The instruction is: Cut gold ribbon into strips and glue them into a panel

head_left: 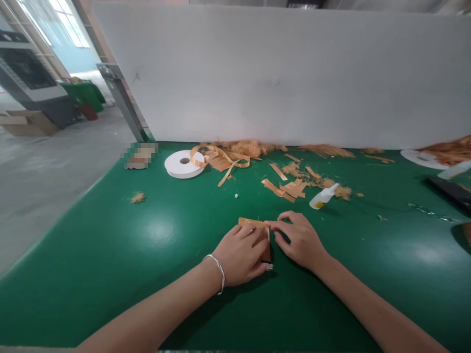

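Note:
My left hand (pixel 241 252), with a silver bracelet at its wrist, grips a small flat orange-brown piece (pixel 265 251) on the green table. Its fingers lie over most of the piece, so I cannot make out its full shape. A shiny orange strip (pixel 245 221) runs along the far edge. From the right, my right hand (pixel 300 240) reaches in with its fingers apart, and a fingertip touches the far right corner. Beyond that hand, a small white glue bottle (pixel 321 198) with a pointed nozzle leans on the tabletop.
A white reel (pixel 180 169) with loose orange ribbon (pixel 243 163) lies toward the back. Cut orange strips (pixel 294 188) and tangled fibre (pixel 250 147) are scattered before a white panel (pixel 275 73). On the right sit a black phone-like object (pixel 451 193) and another white reel (pixel 419 158).

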`<state>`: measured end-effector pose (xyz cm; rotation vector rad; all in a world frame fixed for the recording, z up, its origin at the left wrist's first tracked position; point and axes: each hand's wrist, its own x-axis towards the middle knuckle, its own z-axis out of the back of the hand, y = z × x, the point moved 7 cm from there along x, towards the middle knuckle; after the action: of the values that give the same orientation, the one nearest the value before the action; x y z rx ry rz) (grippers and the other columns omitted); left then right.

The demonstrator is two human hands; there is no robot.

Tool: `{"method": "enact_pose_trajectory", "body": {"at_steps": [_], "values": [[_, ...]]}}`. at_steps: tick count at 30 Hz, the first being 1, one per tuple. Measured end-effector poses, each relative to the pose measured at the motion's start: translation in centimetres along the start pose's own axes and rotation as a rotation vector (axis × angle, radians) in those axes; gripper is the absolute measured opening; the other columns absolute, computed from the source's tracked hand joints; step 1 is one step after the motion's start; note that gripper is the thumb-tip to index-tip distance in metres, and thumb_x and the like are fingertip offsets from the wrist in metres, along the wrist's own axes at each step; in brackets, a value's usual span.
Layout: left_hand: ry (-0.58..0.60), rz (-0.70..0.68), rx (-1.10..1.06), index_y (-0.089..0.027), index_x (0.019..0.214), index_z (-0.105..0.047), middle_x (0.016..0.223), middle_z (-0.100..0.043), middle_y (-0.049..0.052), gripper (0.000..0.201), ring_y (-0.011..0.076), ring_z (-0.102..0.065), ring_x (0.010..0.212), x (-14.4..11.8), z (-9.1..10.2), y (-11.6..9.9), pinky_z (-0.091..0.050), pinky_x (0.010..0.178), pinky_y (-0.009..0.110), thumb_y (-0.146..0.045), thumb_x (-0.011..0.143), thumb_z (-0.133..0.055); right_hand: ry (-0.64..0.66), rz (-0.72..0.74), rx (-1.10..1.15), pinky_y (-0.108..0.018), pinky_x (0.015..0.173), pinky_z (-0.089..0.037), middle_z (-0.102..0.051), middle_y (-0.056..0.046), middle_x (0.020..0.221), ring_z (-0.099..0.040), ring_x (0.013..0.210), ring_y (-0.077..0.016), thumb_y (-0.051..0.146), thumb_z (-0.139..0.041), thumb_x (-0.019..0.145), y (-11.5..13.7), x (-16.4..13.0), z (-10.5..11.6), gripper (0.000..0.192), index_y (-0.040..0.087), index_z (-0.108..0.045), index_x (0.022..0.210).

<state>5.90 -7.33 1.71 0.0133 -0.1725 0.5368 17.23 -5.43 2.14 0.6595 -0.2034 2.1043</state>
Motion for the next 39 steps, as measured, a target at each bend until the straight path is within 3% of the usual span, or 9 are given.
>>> {"method": "enact_pose_trajectory", "body": {"at_steps": [4, 9, 16, 39], "values": [[-0.026, 0.065, 0.008, -0.011, 0.122, -0.046, 0.125, -0.052, 0.013, 0.052, 0.0281, -0.043, 0.112, -0.03, 0.18, 0.75, -0.038, 0.086, 0.039, -0.05, 0.089, -0.038, 0.001, 0.012, 0.013, -0.035, 0.069, -0.044, -0.058, -0.012, 0.083, -0.055, 0.081, -0.022, 0.014, -0.044, 0.084, 0.06, -0.17, -0.01, 0.026, 0.014, -0.068, 0.093], [0.017, 0.058, 0.021, -0.012, 0.109, -0.054, 0.122, -0.054, 0.013, 0.046, 0.0276, -0.044, 0.111, -0.01, -0.44, 0.85, -0.037, 0.085, 0.039, -0.051, 0.089, -0.038, 0.013, 0.013, 0.019, -0.036, 0.068, -0.046, -0.06, -0.012, 0.085, -0.056, 0.081, -0.0222, 0.015, -0.043, 0.085, 0.17, -0.15, -0.14, 0.027, 0.015, -0.068, 0.094], [0.009, 0.053, 0.027, -0.013, 0.106, -0.054, 0.119, -0.056, 0.012, 0.043, 0.0266, -0.045, 0.11, -0.03, -0.34, 0.81, -0.037, 0.085, 0.038, -0.05, 0.089, -0.039, 0.037, -0.001, 0.033, -0.037, 0.068, -0.045, -0.06, -0.012, 0.084, -0.056, 0.082, -0.0234, 0.015, -0.042, 0.085, 0.02, -0.22, -0.46, 0.027, 0.016, -0.068, 0.094], [0.032, 0.055, 0.067, -0.011, 0.11, -0.053, 0.128, -0.05, 0.015, 0.046, 0.0289, -0.044, 0.112, 0.05, -0.58, 0.89, -0.038, 0.086, 0.039, -0.05, 0.089, -0.039, 0.075, 0.007, 0.047, -0.037, 0.07, -0.045, -0.058, -0.013, 0.089, -0.054, 0.08, -0.0222, 0.016, -0.044, 0.085, 0.11, -0.42, -0.88, 0.03, 0.015, -0.066, 0.104]]}}
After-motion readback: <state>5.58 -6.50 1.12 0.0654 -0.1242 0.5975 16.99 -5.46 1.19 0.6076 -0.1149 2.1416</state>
